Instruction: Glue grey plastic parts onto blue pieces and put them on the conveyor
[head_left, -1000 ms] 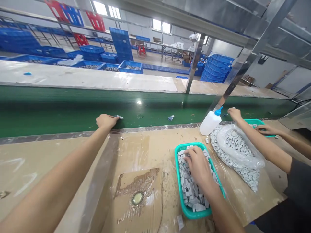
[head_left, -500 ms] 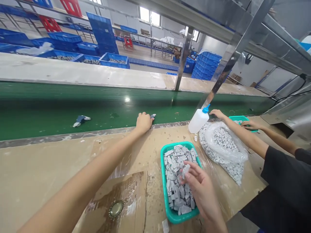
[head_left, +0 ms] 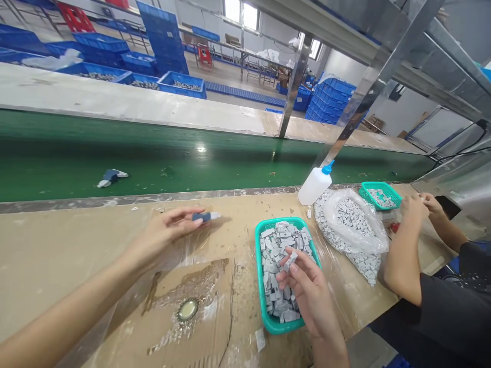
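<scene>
My left hand (head_left: 174, 227) is closed on a small dark blue and white plastic part (head_left: 203, 216), held above the cardboard-covered table. Between the fingertips of my right hand (head_left: 310, 283) is a small grey plastic piece (head_left: 290, 260). That hand hovers over the near right side of a green basket (head_left: 259, 271) filled with similar grey pieces (head_left: 282, 240). Left of the basket lies a wet cardboard sheet (head_left: 207, 317) bearing a small round metal-rimmed dish (head_left: 187, 309). On the green conveyor belt (head_left: 230, 168), another blue and white part (head_left: 111, 177) rests at the left.
A white squeeze bottle (head_left: 315, 186) with a blue cap stands behind an open plastic bag (head_left: 368, 243) of small pieces. To the right, a co-worker's hands (head_left: 418, 207) work beside another green basket (head_left: 395, 197). Slanted metal posts (head_left: 293, 92) rise along the belt.
My left hand has come back from the belt's edge toward me, bringing the blue and white part. The part on the belt has shifted left. The co-worker's hands have come together.
</scene>
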The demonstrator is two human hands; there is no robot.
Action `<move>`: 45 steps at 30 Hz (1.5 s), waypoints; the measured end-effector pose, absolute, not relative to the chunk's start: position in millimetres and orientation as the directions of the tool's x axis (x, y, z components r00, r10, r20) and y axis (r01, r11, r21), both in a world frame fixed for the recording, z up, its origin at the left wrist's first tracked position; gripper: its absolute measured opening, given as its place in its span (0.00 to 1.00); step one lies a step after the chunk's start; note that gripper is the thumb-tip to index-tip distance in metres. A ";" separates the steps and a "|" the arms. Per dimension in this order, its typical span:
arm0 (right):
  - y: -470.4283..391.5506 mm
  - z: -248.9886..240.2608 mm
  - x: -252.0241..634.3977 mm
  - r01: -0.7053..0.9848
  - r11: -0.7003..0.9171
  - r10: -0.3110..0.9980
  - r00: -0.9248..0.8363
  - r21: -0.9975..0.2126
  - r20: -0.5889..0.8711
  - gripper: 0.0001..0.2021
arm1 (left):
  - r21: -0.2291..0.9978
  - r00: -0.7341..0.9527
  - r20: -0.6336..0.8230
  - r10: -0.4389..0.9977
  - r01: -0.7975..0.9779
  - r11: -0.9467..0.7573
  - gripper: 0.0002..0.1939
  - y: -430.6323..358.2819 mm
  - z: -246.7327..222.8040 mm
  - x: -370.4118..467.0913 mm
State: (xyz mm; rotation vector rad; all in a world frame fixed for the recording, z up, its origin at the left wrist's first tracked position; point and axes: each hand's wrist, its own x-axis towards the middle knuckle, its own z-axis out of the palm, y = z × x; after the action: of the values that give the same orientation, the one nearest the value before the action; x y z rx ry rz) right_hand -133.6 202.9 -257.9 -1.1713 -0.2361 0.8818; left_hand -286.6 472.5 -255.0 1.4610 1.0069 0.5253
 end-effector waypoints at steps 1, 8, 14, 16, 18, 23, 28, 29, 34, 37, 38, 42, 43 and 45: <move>205.7 -256.4 -135.3 -0.494 0.113 0.712 0.646 -0.862 -0.276 0.21 | 0.951 0.492 -0.289 0.821 0.247 0.186 0.34 462.4 -255.5 -303.1; 225.8 -246.6 -157.5 -0.528 0.032 0.719 0.602 -0.848 -0.348 0.24 | 0.856 0.372 -0.487 0.790 0.022 0.517 0.21 416.6 -268.4 -367.8; 230.7 -255.3 -182.8 -0.402 -0.009 0.760 0.593 -0.916 -0.267 0.16 | 0.760 0.496 -0.554 0.668 -0.025 0.649 0.21 409.2 -283.3 -389.5; 228.8 -263.7 -192.2 -0.321 -0.032 0.790 0.572 -0.946 -0.220 0.14 | 0.743 0.569 -0.516 0.641 -0.076 0.665 0.20 405.5 -281.4 -391.7; 227.6 -274.5 -201.9 -0.220 -0.076 0.821 0.540 -0.973 -0.186 0.13 | 0.715 0.641 -0.468 0.608 -0.130 0.687 0.20 403.8 -279.3 -392.3; 233.2 -296.8 -228.0 0.202 -0.192 0.795 0.606 -0.960 -0.032 0.13 | 0.726 0.724 -0.381 0.575 -0.150 0.671 0.16 407.9 -284.2 -395.3; 241.9 -307.0 -239.7 0.605 -0.081 0.826 0.485 -0.792 0.286 0.13 | 0.737 0.746 -0.352 0.565 -0.151 0.658 0.11 409.7 -288.0 -399.4; 242.5 -308.7 -239.9 0.650 -0.060 0.832 0.452 -0.758 0.321 0.15 | 0.733 0.748 -0.350 0.564 -0.157 0.662 0.12 410.1 -288.2 -399.8; 245.4 -315.0 -241.0 0.754 0.007 0.858 0.333 -0.657 0.391 0.20 | 0.709 0.750 -0.319 0.579 -0.216 0.671 0.12 414.9 -294.1 -400.1; 249.8 -316.3 -243.3 0.790 0.099 0.852 0.247 -0.604 0.462 0.20 | 0.705 0.761 -0.299 0.575 -0.230 0.671 0.11 417.2 -298.9 -399.8; 251.2 -316.4 -243.9 0.801 0.121 0.848 0.223 -0.586 0.480 0.20 | 0.703 0.769 -0.287 0.571 -0.235 0.671 0.10 417.3 -299.5 -400.0; 253.6 -316.2 -245.3 0.825 0.136 0.858 0.179 -0.549 0.482 0.20 | 0.702 0.761 -0.295 0.578 -0.238 0.671 0.06 414.3 -294.4 -401.6; 253.5 -316.0 -245.4 0.826 0.136 0.861 0.175 -0.547 0.478 0.20 | 0.707 0.752 -0.309 0.582 -0.228 0.670 0.05 413.1 -292.3 -402.0; 252.8 -315.6 -245.8 0.826 0.131 0.867 0.172 -0.548 0.468 0.20 | 0.719 0.735 -0.329 0.592 -0.212 0.662 0.03 410.9 -289.1 -402.5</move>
State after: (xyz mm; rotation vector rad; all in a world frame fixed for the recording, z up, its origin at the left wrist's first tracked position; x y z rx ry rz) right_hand -245.8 252.8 -315.6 -1.6735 -1.6332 0.0660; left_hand -402.5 410.9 -289.1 0.7102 0.5871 0.4849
